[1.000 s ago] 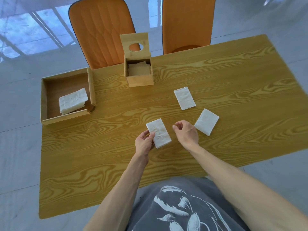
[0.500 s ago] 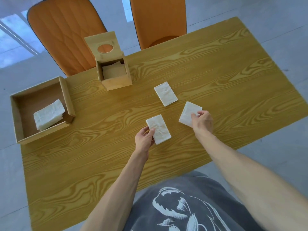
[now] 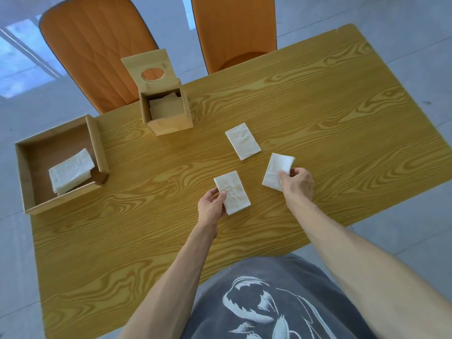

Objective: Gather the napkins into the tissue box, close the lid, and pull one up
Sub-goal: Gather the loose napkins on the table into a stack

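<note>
The wooden tissue box [image 3: 171, 122] stands at the back of the table, its lid [image 3: 149, 70] with a round hole tipped up and open; folded napkins lie inside. My left hand [image 3: 211, 207] grips the near-left corner of a white napkin stack [image 3: 233, 192]. A second napkin stack [image 3: 277, 171] is pinched in my right hand [image 3: 297, 182], its near edge lifted a little off the table. A third napkin stack [image 3: 242, 141] lies loose on the wood between the box and my hands.
A shallow wooden tray [image 3: 96, 143] at the left edge holds another stack of napkins [image 3: 71, 171]. Two orange chairs [image 3: 97, 45] stand behind the table [image 3: 342, 106]. The table's near edge runs just past my forearms.
My right hand went from beside the near napkin stack out to the right one and has taken hold of it. My left hand keeps its grip. The view shifted.
</note>
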